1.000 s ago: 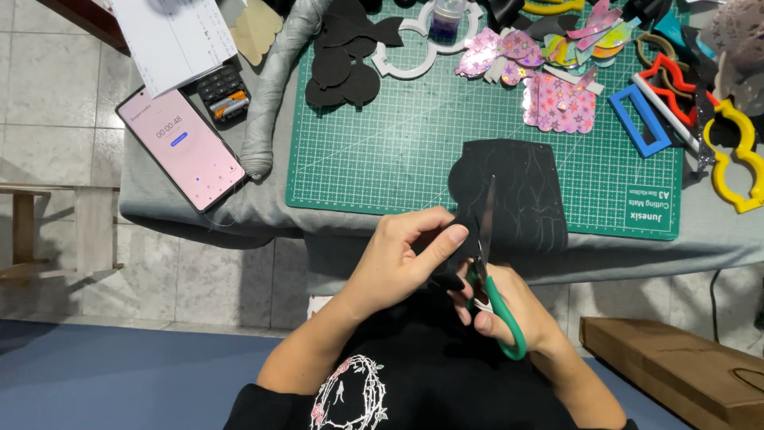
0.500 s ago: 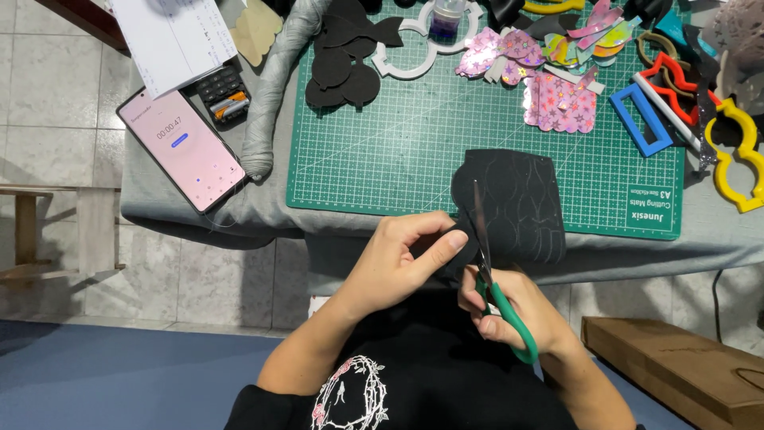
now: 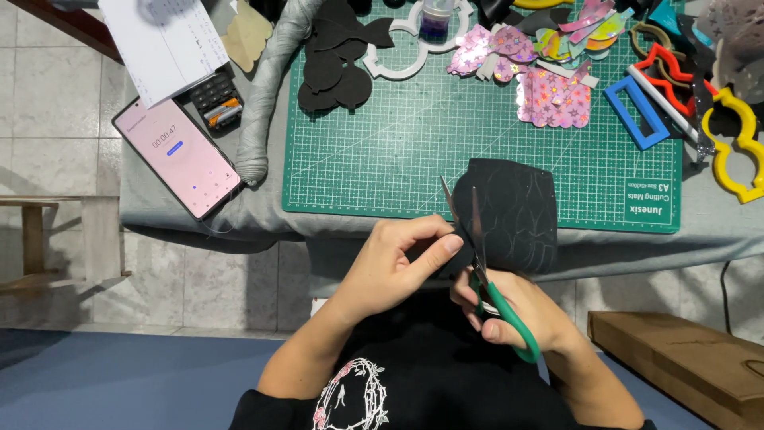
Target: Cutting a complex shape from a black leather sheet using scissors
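Your right hand (image 3: 517, 306) has its grip closed through the green handles of the scissors (image 3: 485, 271), blades parted and biting into the black sheet (image 3: 513, 211). Your left hand (image 3: 394, 267) pinches the sheet's near edge, thumb and fingers closed on it, just beside the blades. The sheet hangs over the counter's (image 3: 183, 227) front edge, its far half lying on the green mat (image 3: 398, 135). Left of the mat sits a phone (image 3: 177, 158). Further back you've got black cutouts (image 3: 338, 60), shiny pink shapes (image 3: 553, 99) and a blue frame (image 3: 637, 111).
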